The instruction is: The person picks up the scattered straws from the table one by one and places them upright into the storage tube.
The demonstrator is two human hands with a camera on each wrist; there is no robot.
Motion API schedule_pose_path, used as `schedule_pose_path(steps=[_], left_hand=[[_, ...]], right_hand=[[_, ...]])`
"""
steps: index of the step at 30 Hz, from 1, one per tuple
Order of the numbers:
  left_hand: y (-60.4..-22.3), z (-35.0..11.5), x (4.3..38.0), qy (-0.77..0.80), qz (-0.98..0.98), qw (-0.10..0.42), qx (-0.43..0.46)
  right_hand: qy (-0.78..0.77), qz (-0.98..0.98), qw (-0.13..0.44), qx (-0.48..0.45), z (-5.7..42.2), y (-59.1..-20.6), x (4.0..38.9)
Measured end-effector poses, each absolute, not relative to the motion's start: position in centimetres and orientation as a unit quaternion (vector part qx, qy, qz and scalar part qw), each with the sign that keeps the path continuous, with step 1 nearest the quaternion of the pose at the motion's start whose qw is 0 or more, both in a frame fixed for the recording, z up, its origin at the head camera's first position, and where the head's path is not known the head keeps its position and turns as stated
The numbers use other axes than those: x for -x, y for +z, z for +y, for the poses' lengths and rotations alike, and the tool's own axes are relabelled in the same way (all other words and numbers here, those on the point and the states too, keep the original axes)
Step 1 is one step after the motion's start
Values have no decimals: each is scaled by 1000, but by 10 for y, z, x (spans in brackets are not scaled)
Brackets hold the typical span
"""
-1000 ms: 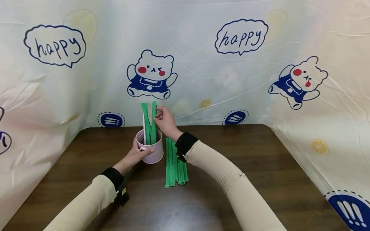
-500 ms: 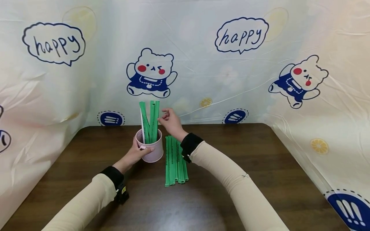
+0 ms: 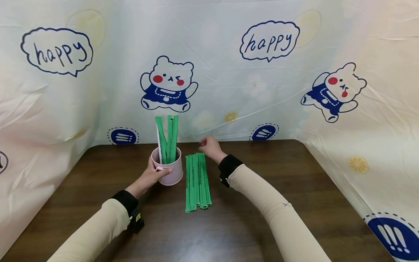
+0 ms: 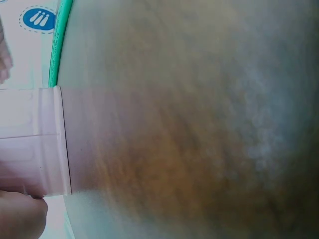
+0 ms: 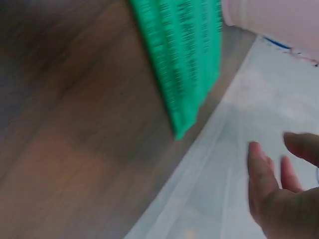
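Note:
A pale pink bucket [image 3: 171, 175] stands on the table, and my left hand [image 3: 154, 175] grips its near left side with the thumb across the front. Out of its mouth rise several long, flat green paper-wrapped sticks [image 3: 172, 140], one showing a white edge. Just right of the bucket lies a row of the same green wrapped sticks [image 3: 197, 182], side by side with dark print along them. My right hand [image 3: 211, 147] hovers past the row's far end, holding nothing; in the right wrist view the fingers [image 5: 262, 172] and thumb are apart.
The brown wooden table [image 3: 262, 189] has rounded far corners. A printed cloth [image 3: 222, 83] with bears and "happy" bubbles hangs behind it and along both sides.
My right hand has let go of a green wrapped stick in the bucket and moved right and down toward the row's far end. The left hand stays on the bucket.

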State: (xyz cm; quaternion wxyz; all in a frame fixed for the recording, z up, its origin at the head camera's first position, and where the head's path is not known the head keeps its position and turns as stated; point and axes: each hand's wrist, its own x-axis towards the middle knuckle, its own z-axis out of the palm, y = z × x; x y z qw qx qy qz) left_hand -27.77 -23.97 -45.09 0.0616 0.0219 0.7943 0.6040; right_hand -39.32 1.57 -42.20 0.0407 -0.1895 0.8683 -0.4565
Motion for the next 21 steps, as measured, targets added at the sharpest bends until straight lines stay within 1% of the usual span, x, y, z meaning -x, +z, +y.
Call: schedule_pose_path(steps=[2,3,6,11,21], left_hand=[[-452,-240,276,603,795,63,-19],[-453,-240,276,604,794,63,-18],[-456,-240,274,606,793,62,-16],[-457,-239,274,609,790,64,-13],[-453,-242,280,602,796,69,-15]], right_hand=[[-440,878,79,170,18,-430,396],[-422,889,99,145,18,-423,385],[-404,899,117,121,20,-427,371],[-397,903,123,111,20,-438,366],[-371,914,118,112,15,-441,372]])
